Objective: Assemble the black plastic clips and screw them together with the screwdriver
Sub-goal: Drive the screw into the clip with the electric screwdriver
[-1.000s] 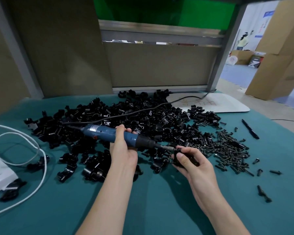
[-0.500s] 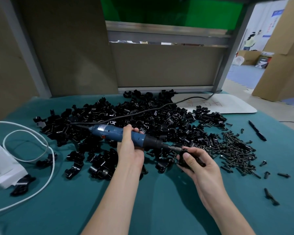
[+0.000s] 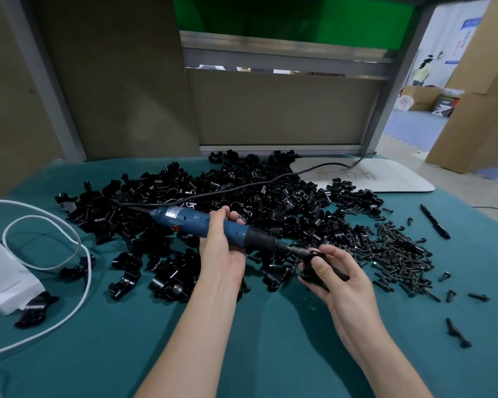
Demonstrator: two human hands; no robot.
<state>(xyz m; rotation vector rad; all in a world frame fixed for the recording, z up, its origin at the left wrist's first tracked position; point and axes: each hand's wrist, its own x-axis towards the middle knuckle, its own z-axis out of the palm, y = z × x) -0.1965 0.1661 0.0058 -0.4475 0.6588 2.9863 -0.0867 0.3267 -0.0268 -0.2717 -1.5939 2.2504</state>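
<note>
My left hand [image 3: 223, 248] grips a blue electric screwdriver [image 3: 193, 222] around its middle, the tool lying nearly level and pointing right. Its metal bit meets a black plastic clip [image 3: 311, 270] that my right hand [image 3: 335, 275] holds between thumb and fingers just above the green cloth. A large heap of loose black clips [image 3: 242, 196] spreads behind both hands. To the right lies a pile of black screws [image 3: 397, 254].
The screwdriver's black cord [image 3: 270, 179] runs back over the heap to a white board [image 3: 365, 176]. A white box [image 3: 3, 274] with a white cable [image 3: 78, 248] sits at the left. A black pen [image 3: 434, 221] and stray screws lie right. A partition closes the table's far edge.
Both hands keep their hold, with the bit still against the clip. The view has shifted slightly, so the whole scene sits a little further right in the frame.
</note>
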